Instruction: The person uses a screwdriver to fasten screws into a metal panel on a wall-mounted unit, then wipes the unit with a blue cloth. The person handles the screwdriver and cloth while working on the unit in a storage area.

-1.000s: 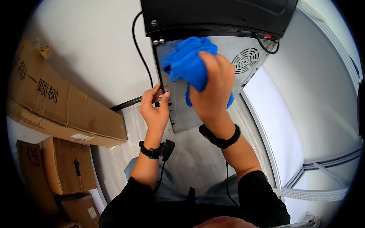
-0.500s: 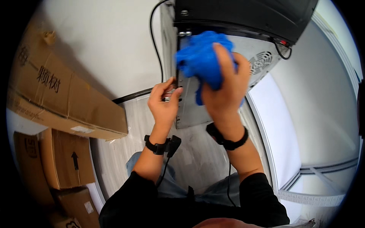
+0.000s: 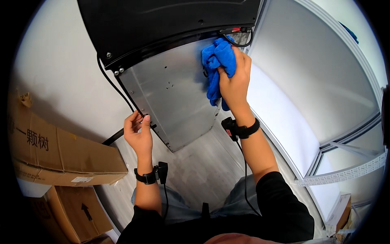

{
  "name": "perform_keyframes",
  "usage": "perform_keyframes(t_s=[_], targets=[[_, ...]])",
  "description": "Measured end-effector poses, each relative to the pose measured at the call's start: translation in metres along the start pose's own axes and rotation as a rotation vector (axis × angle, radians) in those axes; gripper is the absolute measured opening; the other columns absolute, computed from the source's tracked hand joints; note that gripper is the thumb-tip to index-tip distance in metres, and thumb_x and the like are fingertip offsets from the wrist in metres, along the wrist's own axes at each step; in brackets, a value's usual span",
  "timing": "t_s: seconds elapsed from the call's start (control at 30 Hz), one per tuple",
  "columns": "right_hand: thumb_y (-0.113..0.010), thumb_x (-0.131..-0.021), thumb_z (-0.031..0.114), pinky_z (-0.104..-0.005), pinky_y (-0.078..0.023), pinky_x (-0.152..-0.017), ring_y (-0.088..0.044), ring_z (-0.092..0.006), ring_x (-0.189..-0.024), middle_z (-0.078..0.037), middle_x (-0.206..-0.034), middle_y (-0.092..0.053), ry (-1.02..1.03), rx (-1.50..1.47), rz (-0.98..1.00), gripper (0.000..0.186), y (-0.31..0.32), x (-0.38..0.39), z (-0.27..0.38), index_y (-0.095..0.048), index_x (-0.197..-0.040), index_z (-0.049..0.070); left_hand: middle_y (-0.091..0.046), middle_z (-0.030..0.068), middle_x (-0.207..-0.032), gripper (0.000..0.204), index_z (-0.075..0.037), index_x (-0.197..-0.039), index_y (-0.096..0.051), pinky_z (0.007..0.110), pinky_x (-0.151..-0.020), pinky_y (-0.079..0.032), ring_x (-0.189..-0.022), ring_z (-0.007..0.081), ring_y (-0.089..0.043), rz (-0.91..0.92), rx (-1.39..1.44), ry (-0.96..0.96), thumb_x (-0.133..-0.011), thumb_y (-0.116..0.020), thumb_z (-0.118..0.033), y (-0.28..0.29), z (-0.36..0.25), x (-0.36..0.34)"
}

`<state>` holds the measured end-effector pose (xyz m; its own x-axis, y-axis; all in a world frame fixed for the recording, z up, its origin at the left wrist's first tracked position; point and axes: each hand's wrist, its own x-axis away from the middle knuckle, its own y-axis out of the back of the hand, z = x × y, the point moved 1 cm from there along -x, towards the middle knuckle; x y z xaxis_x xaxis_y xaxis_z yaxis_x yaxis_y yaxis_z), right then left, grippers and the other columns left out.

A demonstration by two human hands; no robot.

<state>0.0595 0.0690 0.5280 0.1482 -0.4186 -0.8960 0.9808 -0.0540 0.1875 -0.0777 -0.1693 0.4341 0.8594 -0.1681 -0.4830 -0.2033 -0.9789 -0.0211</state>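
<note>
In front of me is a black-and-silver metal machine (image 3: 178, 93) with a bare silver side panel, screws along its left edge and a black upper part. A crumpled blue cloth (image 3: 219, 57) lies against the panel's upper right. My right hand (image 3: 236, 83) is closed on the cloth and presses it to the metal. Lower down, my left hand (image 3: 139, 132) is closed, thumb against fingers, at the panel's left edge. A black cable (image 3: 115, 87) runs down to its fingertips; whether the fingers also pinch the cable is hidden.
Cardboard boxes (image 3: 81, 150) are stacked at the left by a white wall. A white framed panel (image 3: 284, 110) stands close on the right. By the machine's top right corner are a red switch (image 3: 236, 29) and a looped cord (image 3: 243, 44). Grey wood-look floor (image 3: 191, 166) lies below.
The view has shifted, so the machine shows further left with more of its side panel. The blue cloth, still in my right hand, has moved rightward across the panel. My left hand stays at its edge.
</note>
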Motion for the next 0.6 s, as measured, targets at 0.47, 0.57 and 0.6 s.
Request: perform_keyframes(t_s=[0.47, 0.57, 0.6], targets=[[-0.07, -0.065, 0.0, -0.0433, -0.042, -0.087, -0.051, -0.0397, -0.1, -0.022, -0.109, -0.051, -0.007, 0.054, 0.103, 0.063, 0.01, 0.022, -0.018, -0.054, -0.125, 0.01, -0.062, 0.0068, -0.094, 0.03, 0.002, -0.106, -0.059, 0.023, -0.072, -0.051, -0.082, 0.0112, -0.06, -0.021, 0.01, -0.032, -0.082, -0.072, -0.011, 0.003, 0.004, -0.001], [-0.07, -0.067, -0.001, -0.0415, -0.042, -0.088, -0.052, -0.0378, -0.101, -0.021, -0.107, -0.051, -0.072, 0.09, -0.038, 0.061, 0.018, 0.012, -0.039, -0.054, -0.125, 0.008, -0.063, 0.0069, -0.094, 0.03, 0.002, -0.106, -0.059, 0.023, -0.072, -0.05, -0.082, 0.0112, -0.06, -0.018, 0.027, -0.034, -0.082, -0.072, -0.011, 0.001, 0.005, -0.001], [-0.07, -0.067, 0.0, -0.0411, -0.042, -0.088, -0.052, -0.0373, -0.1, -0.02, -0.107, -0.051, -0.082, 0.085, -0.032, 0.06, 0.019, 0.006, -0.043, -0.054, -0.124, 0.008, -0.063, 0.0069, -0.094, 0.031, 0.002, -0.107, -0.058, 0.023, -0.072, -0.05, -0.082, 0.0112, -0.06, -0.016, 0.033, -0.034, -0.082, -0.072, -0.011, 0.0, 0.005, -0.001]])
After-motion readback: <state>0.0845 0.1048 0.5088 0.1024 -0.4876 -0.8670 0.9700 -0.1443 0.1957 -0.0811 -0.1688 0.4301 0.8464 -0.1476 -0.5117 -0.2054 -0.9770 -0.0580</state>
